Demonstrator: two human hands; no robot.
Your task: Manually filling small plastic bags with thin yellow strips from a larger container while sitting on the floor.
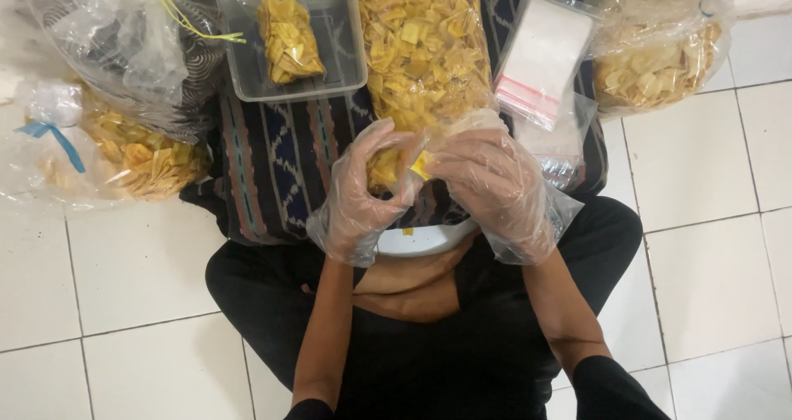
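Chip: a small yellow chip piece [421,166] sits pinched between both gloved hands, just below the big clear bag of yellow chips [425,44].
Left hand [363,193]: fingers closed on the chip.
Right hand [495,187]: fingers closed on it too.
Progress: one small filled zip pouch [288,36] lies in the clear plastic tray [346,73], left of the big bag; the stack of empty zip pouches [543,57], right of it, looks unfilled.
Beyond: tied chip bags [124,152] [660,57] flank the big bag.

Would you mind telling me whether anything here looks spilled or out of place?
One small yellow chip piece lies loose on the white plate under the gloved hands, away from the bags. Otherwise nothing stands out.
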